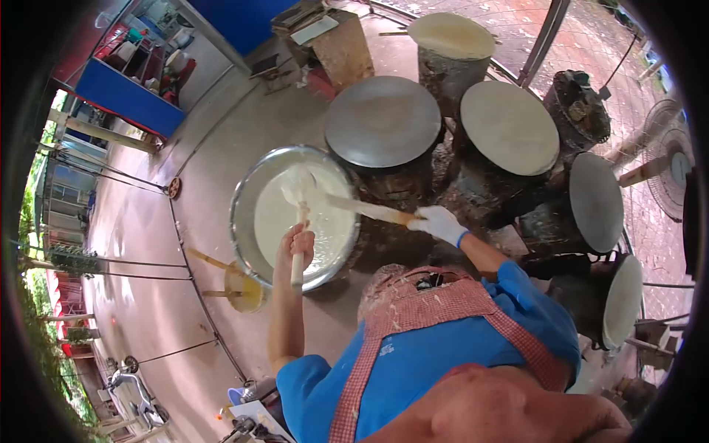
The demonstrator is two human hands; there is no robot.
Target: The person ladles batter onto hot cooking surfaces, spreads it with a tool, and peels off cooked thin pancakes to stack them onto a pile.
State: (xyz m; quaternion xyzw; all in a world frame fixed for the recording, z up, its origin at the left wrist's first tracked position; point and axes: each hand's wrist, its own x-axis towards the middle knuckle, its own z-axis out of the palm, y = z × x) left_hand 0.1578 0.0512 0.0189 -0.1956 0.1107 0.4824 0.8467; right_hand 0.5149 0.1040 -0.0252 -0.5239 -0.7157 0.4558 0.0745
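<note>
My left hand (298, 242) is bare and wrapped round the pale handle of a ladle (298, 177), whose batter-coated head is over the wide metal basin (240, 255). Creamy white batter (275, 225) partly fills that basin. In a white glove, my right hand (440, 224) grips the end of a long wooden spatula (373, 210). The spatula reaches left across the basin rim, and its pale, coated far end meets the ladle's head. Whether the two tools press together I cannot tell.
Several round griddles stand on dark stoves to the right, including a bare grey griddle (382, 122) and a griddle covered with a pale sheet (509, 127). A yellow bucket (245, 289) with sticks stands left of the basin. A fan (670, 166) is at far right.
</note>
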